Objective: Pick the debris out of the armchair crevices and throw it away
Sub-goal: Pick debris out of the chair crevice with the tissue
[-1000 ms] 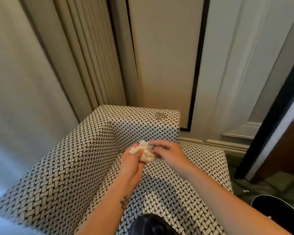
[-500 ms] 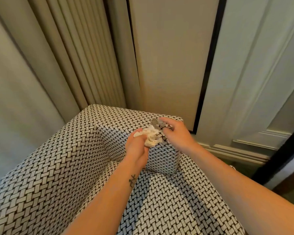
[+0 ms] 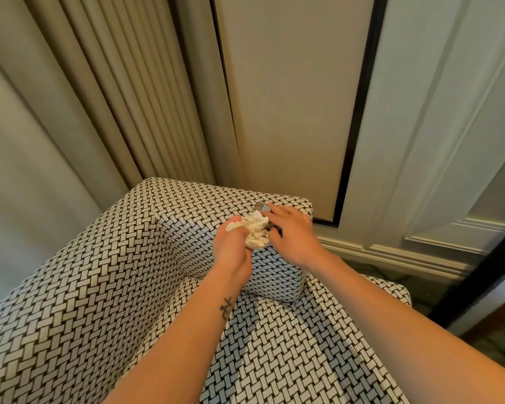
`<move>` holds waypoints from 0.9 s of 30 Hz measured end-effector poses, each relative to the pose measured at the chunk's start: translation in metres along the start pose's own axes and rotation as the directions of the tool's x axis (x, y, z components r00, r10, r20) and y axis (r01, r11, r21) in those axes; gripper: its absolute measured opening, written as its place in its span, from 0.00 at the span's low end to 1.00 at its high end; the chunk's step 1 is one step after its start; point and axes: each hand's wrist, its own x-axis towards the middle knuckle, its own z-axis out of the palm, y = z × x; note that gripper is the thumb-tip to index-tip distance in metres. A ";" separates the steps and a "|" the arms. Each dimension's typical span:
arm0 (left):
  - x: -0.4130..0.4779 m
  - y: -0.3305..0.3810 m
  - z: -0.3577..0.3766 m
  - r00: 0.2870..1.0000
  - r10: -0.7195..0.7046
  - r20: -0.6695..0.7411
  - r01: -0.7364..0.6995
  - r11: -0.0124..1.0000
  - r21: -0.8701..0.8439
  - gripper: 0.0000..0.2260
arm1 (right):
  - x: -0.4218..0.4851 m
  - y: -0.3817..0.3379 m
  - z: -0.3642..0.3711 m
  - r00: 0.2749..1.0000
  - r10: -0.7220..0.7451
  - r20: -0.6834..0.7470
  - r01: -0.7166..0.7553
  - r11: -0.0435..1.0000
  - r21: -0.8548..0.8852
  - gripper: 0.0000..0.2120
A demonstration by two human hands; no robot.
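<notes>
Both hands have come up from over the seat to the top of the chair's arm since a second ago, and the right one now lies where the shiny scrap sat alone. The left hand (image 3: 233, 247) grips a crumpled white tissue (image 3: 256, 232), fingers curled tight round it so the wad bulges out past the knuckles, right at the inner edge of the armrest (image 3: 199, 199). A small dark tattoo (image 3: 226, 308) shows on that wrist. The right hand (image 3: 292, 232) rests on the armrest top just beside the tissue, its fingers stretched forward and slightly apart, not curled. Its index fingertip touches a small silvery round piece (image 3: 259, 206) that lies flat on the fabric near the armrest's far edge. Something small and dark peeks out under the thumb side of that hand; I cannot tell what it is. The armchair (image 3: 99, 287) is covered in a black-and-white basket-weave pattern, and both forearms reach across its seat. Behind it hang pleated beige curtains (image 3: 114, 97), next to a cream wall panel (image 3: 289, 97) edged in black, with pale moulding (image 3: 397, 258) running along the bottom.
</notes>
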 end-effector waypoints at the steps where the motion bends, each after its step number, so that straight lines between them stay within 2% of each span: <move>1: 0.000 -0.001 -0.001 1.000 0.000 0.005 0.000 1.000 0.000 0.19 | 0.000 0.000 0.001 1.000 0.001 0.005 -0.001 1.000 0.005 0.24; 6: -0.006 -0.001 -0.003 1.000 -0.019 0.020 0.018 1.000 0.019 0.20 | -0.002 -0.001 -0.002 1.000 0.013 0.024 -0.014 0.999 0.032 0.24; 11: -0.010 -0.006 -0.006 0.999 -0.026 0.036 0.024 0.999 0.047 0.19 | -0.007 -0.004 -0.004 0.993 0.005 0.115 -0.008 1.000 0.023 0.27; 16: -0.011 -0.007 -0.006 0.999 -0.048 0.014 0.047 0.998 0.038 0.18 | -0.008 -0.003 -0.007 0.993 0.008 0.122 -0.017 0.997 0.073 0.27; 19: -0.012 -0.005 -0.004 0.999 -0.023 0.039 0.021 0.998 0.054 0.19 | -0.007 -0.004 -0.011 0.998 -0.008 0.060 0.000 0.991 0.134 0.27; 23: -0.029 -0.012 -0.009 0.996 -0.066 0.063 0.063 0.997 0.051 0.18 | -0.026 -0.005 -0.002 0.997 0.065 -0.045 -0.049 0.953 0.299 0.26; 27: -0.046 -0.022 -0.011 0.988 -0.099 0.116 0.095 0.995 0.040 0.20 | -0.060 -0.010 0.001 0.997 0.049 -0.064 -0.030 0.962 0.270 0.25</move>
